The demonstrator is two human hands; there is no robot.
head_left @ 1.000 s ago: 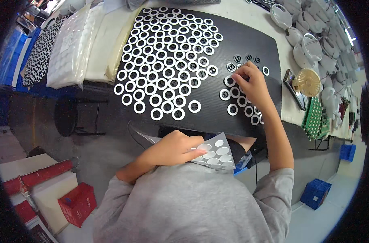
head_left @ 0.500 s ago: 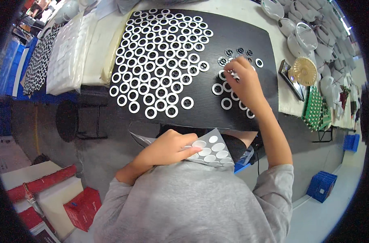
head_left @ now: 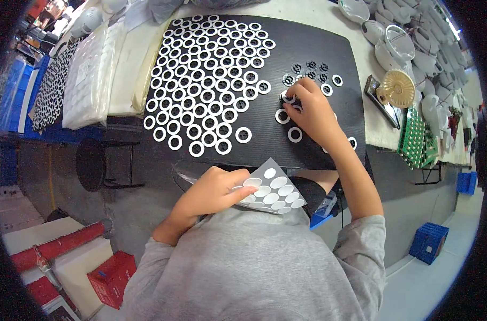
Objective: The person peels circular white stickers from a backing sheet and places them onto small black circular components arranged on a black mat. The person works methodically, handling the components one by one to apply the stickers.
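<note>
My left hand [head_left: 212, 191] pinches a grey sheet of round white stickers [head_left: 278, 183] against my lap, with the thumb on top of it. Over the black board [head_left: 265, 115], my right hand [head_left: 316, 113] has its fingers closed at a black disc with a white ring [head_left: 288, 97]. The fingertips partly cover this piece. More white-ringed discs [head_left: 295, 135] lie close to that hand, some hidden under it. Just beyond the fingers sit several bare black discs [head_left: 311, 65]. A dense group of white-ringed discs [head_left: 200, 77] covers the board's left half.
To the right are a cream fan-shaped piece [head_left: 397, 88], green boards [head_left: 412, 140] and many white plastic housings [head_left: 396, 45]. Plastic-wrapped white pieces [head_left: 88, 75] lie on the left of the table. A blue crate [head_left: 429, 242] and a red box [head_left: 112, 278] stand on the floor.
My right hand has moved slightly left and lower, its fingers now at a ringed disc. The sticker sheet in my left hand has tilted up and shifted a little. The view has shifted slightly.
</note>
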